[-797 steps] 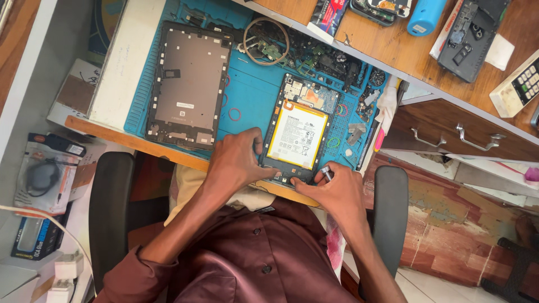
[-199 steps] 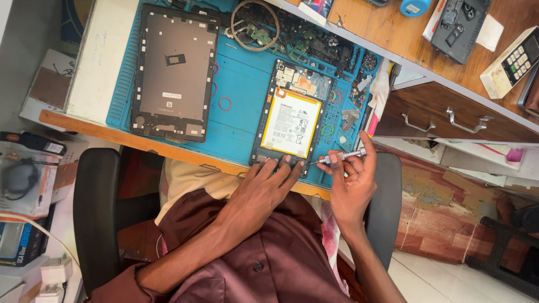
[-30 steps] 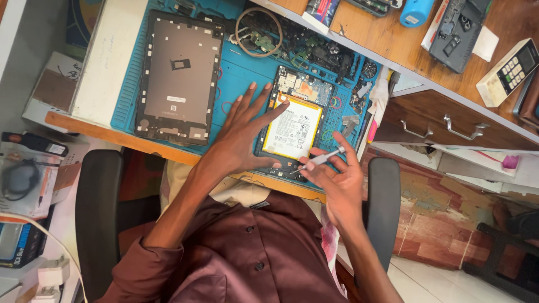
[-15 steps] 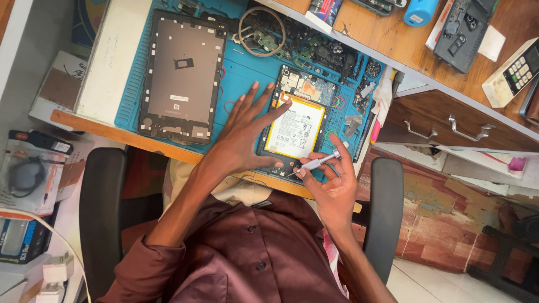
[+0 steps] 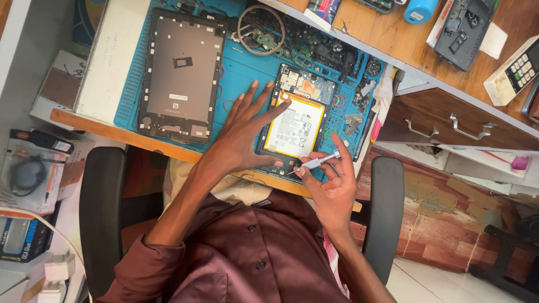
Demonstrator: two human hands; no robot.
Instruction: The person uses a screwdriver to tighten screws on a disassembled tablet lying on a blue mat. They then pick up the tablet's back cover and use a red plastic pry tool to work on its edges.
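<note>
An opened tablet body (image 5: pixel 297 120) with a white battery and a bare circuit board lies on the blue work mat (image 5: pixel 241 73). My left hand (image 5: pixel 244 132) rests flat with spread fingers on the tablet's left edge, its fingertips on the mat and the battery. My right hand (image 5: pixel 331 188) grips a small silver screwdriver (image 5: pixel 317 163), whose tip touches the tablet's near edge. A grey tablet back cover (image 5: pixel 182 73) lies to the left on the mat.
Loose parts, a coiled cable (image 5: pixel 261 28) and small tools crowd the mat's far side. A wooden shelf (image 5: pixel 393 39) on the right carries a black device, a blue cylinder and a keypad unit. Drawers (image 5: pixel 443 126) sit below it. Boxes lie at the left. Black chair armrests flank me.
My right hand has brought the screwdriver tip down to the tablet's near edge. My left hand stays spread on the tablet's left side. The view shifted slightly.
</note>
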